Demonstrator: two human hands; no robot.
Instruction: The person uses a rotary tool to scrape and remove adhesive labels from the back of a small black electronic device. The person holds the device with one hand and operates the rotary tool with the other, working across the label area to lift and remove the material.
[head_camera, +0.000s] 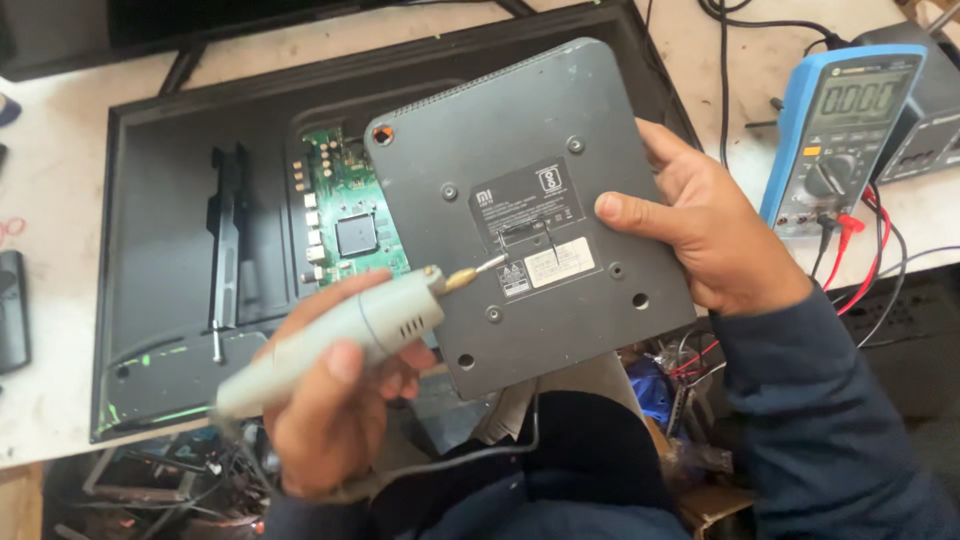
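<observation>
The left hand (335, 400) is gripping a pale grey electric screwdriver (340, 335), its brass-tipped bit touching the underside of a dark grey square set-top box (520, 130), while the right hand (705, 235) is holding the box by its right edge, thumb pressing on the labelled bottom panel. Behind it, an opened television back (170, 180) is lying on the white surface (60, 120), exposing a green circuit board (345, 215), and a blue multimeter (845, 125) is sitting to the right.

hands: left hand (335, 400) and right hand (705, 235) bare, no gloves, rings or watch | sleeves: dark navy blue, long; soft creased fabric reaching the wrists | nails: short
</observation>
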